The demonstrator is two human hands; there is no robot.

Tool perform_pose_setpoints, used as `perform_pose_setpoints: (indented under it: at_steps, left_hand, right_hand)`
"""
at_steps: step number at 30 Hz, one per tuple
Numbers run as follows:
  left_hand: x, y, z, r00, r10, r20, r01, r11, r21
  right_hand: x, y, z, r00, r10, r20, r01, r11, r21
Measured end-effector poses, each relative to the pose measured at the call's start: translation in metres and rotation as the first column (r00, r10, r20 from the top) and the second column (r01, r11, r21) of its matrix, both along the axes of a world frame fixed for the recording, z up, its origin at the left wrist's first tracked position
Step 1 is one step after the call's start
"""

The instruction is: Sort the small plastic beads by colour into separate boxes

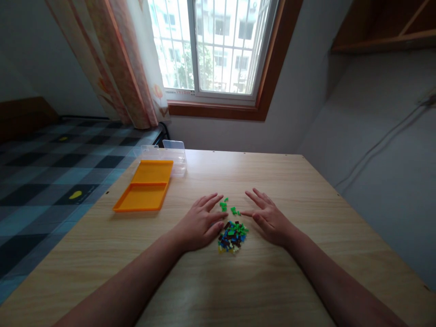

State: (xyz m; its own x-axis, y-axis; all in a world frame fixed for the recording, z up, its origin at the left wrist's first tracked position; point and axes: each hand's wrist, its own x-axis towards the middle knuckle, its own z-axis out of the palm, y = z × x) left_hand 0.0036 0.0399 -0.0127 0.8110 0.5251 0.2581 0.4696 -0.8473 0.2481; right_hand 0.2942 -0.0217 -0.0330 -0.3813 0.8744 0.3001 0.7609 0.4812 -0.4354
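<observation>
A small pile of mixed building bricks [233,237], in green, blue, dark brown and pale yellow, lies on the table between my hands. Just beyond it are several loose green bricks [223,206], apart from the pile. My left hand [200,222] rests to the left with fingers spread, its thumb at the pile's edge and its fingertips beside the green bricks. On the other side, my right hand [267,218] has its fingers apart, one fingertip by a small green brick [239,213]. Neither hand holds anything that I can see.
An orange hinged tray [145,197] lies open at the left of the wooden table [289,281]. Behind it stands a clear plastic box [179,165] with raised lids. A bed with a checked cover [44,177] borders the left side; a window [225,50] is ahead.
</observation>
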Motion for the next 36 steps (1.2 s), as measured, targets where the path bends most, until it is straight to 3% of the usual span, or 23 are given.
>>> perform_pose_setpoints:
  at_steps: [7, 11, 24, 36]
  left_hand:
    - [0.0, -0.003, 0.002, 0.996, -0.077, 0.038, 0.077, 0.997, -0.02]
    - [0.001, -0.004, 0.003, 0.994, -0.108, 0.009, 0.108, 0.993, -0.035]
    - [0.001, -0.003, 0.007, 0.998, -0.064, 0.028, 0.065, 0.998, -0.028]
    - [0.002, -0.003, 0.005, 0.999, -0.048, 0.013, 0.048, 0.999, -0.009]
  right_hand:
    - [-0.004, -0.003, 0.003, 0.994, 0.112, -0.007, -0.112, 0.994, -0.01]
    - [-0.007, -0.001, 0.001, 0.993, 0.112, 0.029, -0.111, 0.993, -0.033]
    - [-0.014, -0.003, 0.003, 0.988, 0.156, 0.017, -0.153, 0.982, -0.11]
    - [-0.01, -0.003, 0.004, 0.991, 0.134, 0.017, -0.133, 0.99, -0.054]
